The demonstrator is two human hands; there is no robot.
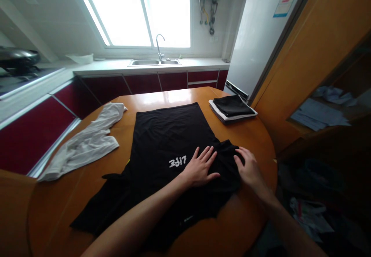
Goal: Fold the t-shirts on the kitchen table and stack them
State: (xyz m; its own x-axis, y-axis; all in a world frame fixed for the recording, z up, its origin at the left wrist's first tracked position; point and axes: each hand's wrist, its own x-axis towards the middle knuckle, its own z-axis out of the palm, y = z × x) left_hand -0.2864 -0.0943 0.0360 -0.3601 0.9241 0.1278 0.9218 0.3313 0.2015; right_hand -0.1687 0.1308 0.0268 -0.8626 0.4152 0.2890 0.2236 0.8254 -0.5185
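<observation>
A black T-shirt (165, 133) with white lettering lies spread on the wooden table, its hem toward the window and its collar toward me. My left hand (200, 168) rests flat on the shirt beside the lettering, fingers spread. At the edge of the right sleeve (227, 148), my right hand (247, 168) has its fingers bent and its thumb close to them, pinching the black cloth. The shirt's other sleeve (98, 210) stretches toward the near left, partly behind my left forearm.
A crumpled white garment (87, 145) lies on the left of the table (246, 133). Folded black and white clothes (232, 108) are stacked at the far right. Beyond stand a counter with a sink (145, 62), a fridge (255, 36) and a wooden cabinet (304, 56).
</observation>
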